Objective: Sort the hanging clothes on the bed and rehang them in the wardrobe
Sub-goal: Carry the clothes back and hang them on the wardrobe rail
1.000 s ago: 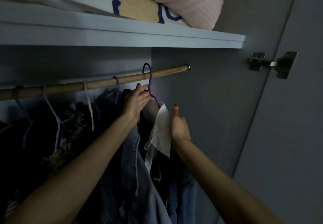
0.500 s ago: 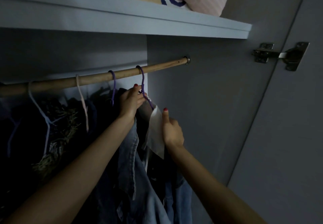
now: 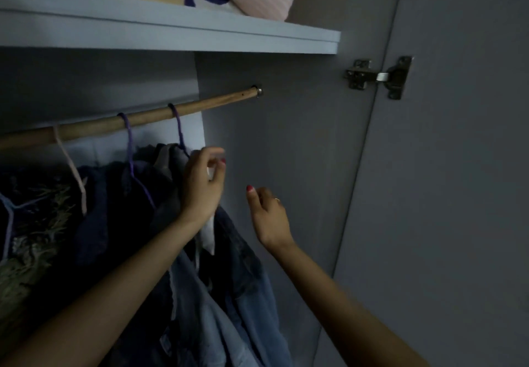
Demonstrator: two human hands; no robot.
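A single head-worn camera looked forward and slightly upward into the wardrobe from close range, facing the wooden rail (image 3: 148, 119) and the underside of the shelf (image 3: 171, 34). The door hinge (image 3: 378, 77) sat at the right, and both forearms entered from the bottom edge.
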